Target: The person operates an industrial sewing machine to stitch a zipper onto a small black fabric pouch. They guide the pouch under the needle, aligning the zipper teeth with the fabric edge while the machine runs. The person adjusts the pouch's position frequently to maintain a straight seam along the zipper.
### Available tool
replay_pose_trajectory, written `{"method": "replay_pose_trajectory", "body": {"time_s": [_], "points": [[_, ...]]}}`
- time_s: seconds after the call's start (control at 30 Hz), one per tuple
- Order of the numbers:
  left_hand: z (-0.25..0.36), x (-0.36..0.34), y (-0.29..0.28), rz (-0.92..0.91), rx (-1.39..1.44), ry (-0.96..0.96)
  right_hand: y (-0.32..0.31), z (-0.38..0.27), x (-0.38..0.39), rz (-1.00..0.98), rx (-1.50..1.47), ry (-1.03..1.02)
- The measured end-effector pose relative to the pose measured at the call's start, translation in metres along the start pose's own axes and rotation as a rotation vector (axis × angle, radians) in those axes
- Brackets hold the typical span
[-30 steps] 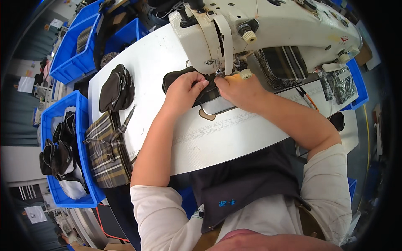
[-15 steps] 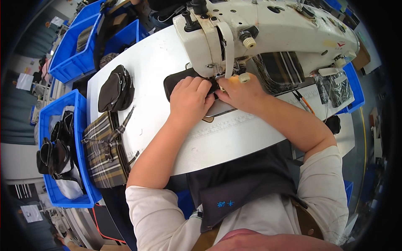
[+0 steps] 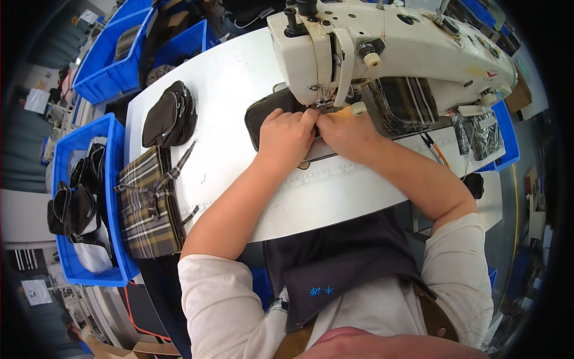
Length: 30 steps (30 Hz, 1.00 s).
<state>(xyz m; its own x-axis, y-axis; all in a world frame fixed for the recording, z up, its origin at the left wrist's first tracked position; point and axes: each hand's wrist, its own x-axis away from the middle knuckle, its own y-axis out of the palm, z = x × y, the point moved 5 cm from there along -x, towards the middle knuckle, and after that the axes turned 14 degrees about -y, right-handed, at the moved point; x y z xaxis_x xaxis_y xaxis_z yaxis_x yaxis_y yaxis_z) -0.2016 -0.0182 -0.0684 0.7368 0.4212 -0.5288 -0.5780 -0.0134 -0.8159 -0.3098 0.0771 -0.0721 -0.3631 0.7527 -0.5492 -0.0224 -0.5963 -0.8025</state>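
Take clock from the meeting point of the hands, 12 away from the body. Find dark pouch [image 3: 259, 118] on white table [image 3: 224, 113], showing towards 9 o'clock, with one edge running in under the head of sewing machine [image 3: 412, 51]. Cannot follow near edge or seam: covered by fingers.

Left hand [image 3: 287, 139]: laid over pouch, back up, fingers bent and bunched, thumb mostly out of sight. Cannot tell pinching from mere pressing. Right hand [image 3: 351, 134]: fingers curled in, tips close against the left hand's, near the presser foot. Cannot tell hold here either. Needle point lost among hands and metalwork. Cannot identify yellow patch [image 3: 345, 112] at right knuckles.

At 6 o'clock, small tan-edged piece [image 3: 305, 165], mostly covered. At 3, striped fabric stack [image 3: 409, 102], partly hidden by machine arm. Between 3 and 4, orange-handled tool [image 3: 442, 157], kind unclear; farther out at 3, clear packet [image 3: 485, 136], contents blurred by glare.

At 9, heap of dark pouches [image 3: 169, 115], count unclear. At 8, folded plaid fabric [image 3: 143, 209]; beyond, blue bin [image 3: 116, 143] with overlapping dark and white pieces. Between 9 and 10, more blue bins [image 3: 107, 90], contents shadowed.
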Motion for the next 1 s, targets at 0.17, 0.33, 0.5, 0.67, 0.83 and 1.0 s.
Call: {"method": "replay_pose_trajectory", "body": {"time_s": [0.17,0.33,0.5,0.67,0.83,1.0], "points": [[-0.008,-0.007,-0.006,-0.236,0.19,-0.092,0.001,0.002,0.006,0.033,-0.047,-0.019],[-0.02,-0.012,-0.012,-0.451,0.41,-0.173,0.007,0.003,0.011,-0.02,-0.04,-0.01],[-0.022,-0.016,-0.011,-0.56,0.407,-0.247,0.003,0.002,0.01,0.014,-0.098,-0.055],[-0.013,-0.018,-0.013,-0.49,0.238,-0.198,0.001,0.001,0.011,-0.052,-0.1,-0.031],[-0.018,-0.015,-0.01,-0.436,0.28,-0.259,-0.002,0.004,0.009,-0.13,-0.136,0.025],[-0.023,-0.017,-0.006,-0.556,0.378,-0.407,-0.01,-0.005,0.017,-0.232,-0.221,0.038]]}}
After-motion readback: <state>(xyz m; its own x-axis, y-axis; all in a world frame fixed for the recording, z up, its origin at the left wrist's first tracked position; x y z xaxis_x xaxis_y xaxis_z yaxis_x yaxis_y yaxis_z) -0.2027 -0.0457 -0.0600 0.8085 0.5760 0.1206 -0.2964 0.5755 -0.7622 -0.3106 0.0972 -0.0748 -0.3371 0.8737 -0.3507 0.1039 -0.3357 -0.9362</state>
